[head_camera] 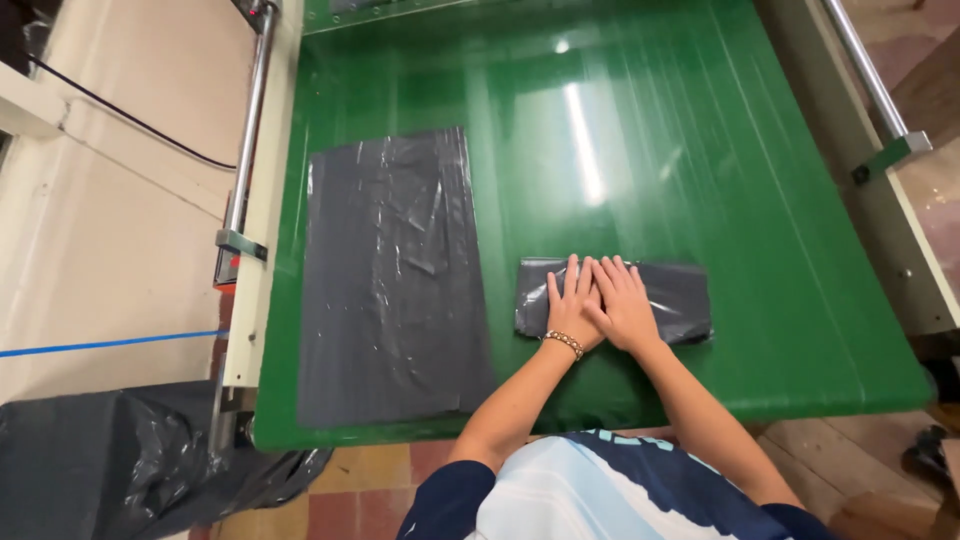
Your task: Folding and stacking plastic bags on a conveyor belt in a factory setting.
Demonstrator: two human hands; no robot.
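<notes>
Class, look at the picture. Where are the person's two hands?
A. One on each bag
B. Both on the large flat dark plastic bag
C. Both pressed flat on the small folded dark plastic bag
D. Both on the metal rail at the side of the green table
C: the left hand and the right hand lie flat, overlapping, on the small folded bag; the large flat bag lies untouched beside it.

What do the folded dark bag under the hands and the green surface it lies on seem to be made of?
Folded dark bag: thin grey-black plastic film, by its wrinkles and soft sheen. Both hands, left hand and right hand, press flat on it. Green surface: smooth, glossy, likely a coated or rubbery belt; it mirrors the lights.
</notes>
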